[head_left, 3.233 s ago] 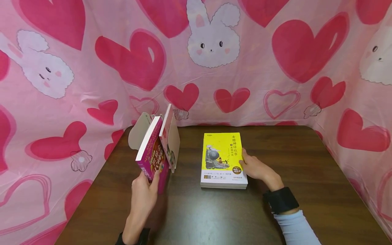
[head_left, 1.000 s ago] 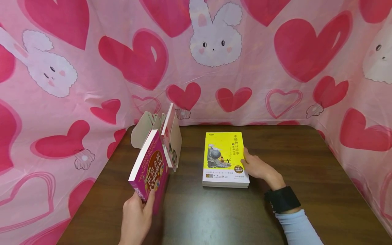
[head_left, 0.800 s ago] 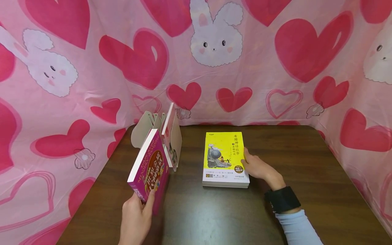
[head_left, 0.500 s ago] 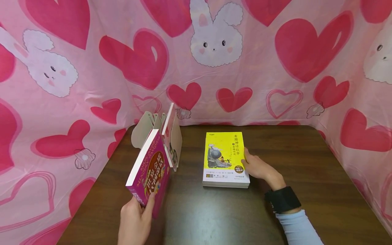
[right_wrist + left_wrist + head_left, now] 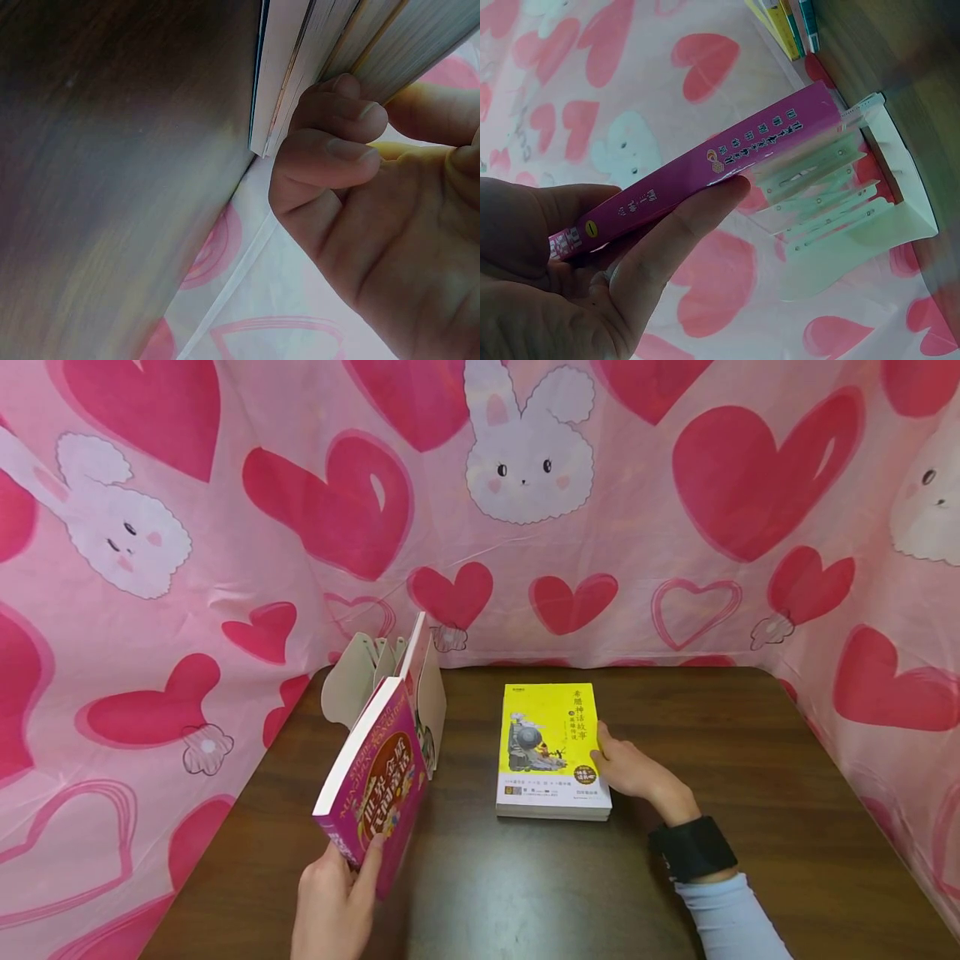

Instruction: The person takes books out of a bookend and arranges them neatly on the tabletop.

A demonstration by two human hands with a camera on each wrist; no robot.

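Observation:
My left hand [image 5: 333, 902] grips a purple book [image 5: 390, 797] by its lower end, thumb on the front cover. The book tilts with its white page edge up, in front of a cream book rack [image 5: 347, 685]. In the left wrist view its purple spine [image 5: 697, 161] lies between thumb and fingers, with the rack's dividers [image 5: 825, 210] beyond. A thin book [image 5: 416, 647] stands in the rack's right end, partly hidden by the purple one. My right hand [image 5: 637, 772] holds the right side of a yellow book [image 5: 551, 727] atop a stack, curled fingers [image 5: 330, 150] against the page edges.
A dark wooden table [image 5: 480, 893] carries everything. A pink cloth [image 5: 630, 493] with hearts and rabbits hangs around its back and sides. The rack stands at the back left, the stack near the middle.
The purple book has come away from the rack toward the front with my left hand. In the last half second it swung rightward, now overlapping the thin book. My right hand stays put.

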